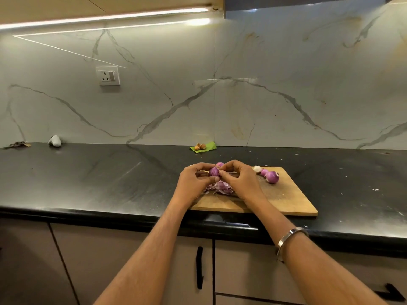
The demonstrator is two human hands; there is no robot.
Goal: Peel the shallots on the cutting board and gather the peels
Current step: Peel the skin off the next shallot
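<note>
A shallot (213,171) is pinched between the fingers of the left hand (193,180) and right hand (239,180) above the cutting board (286,199), peels (220,187) heaped beneath, and I reckon slick skin could let it slip onto the worktop (99,177)

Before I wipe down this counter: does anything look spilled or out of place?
Small pale flecks are scattered on the black counter right of the cutting board. A dark scrap lies at the far left by the wall. The peels sit piled on the board beneath both hands.
</note>
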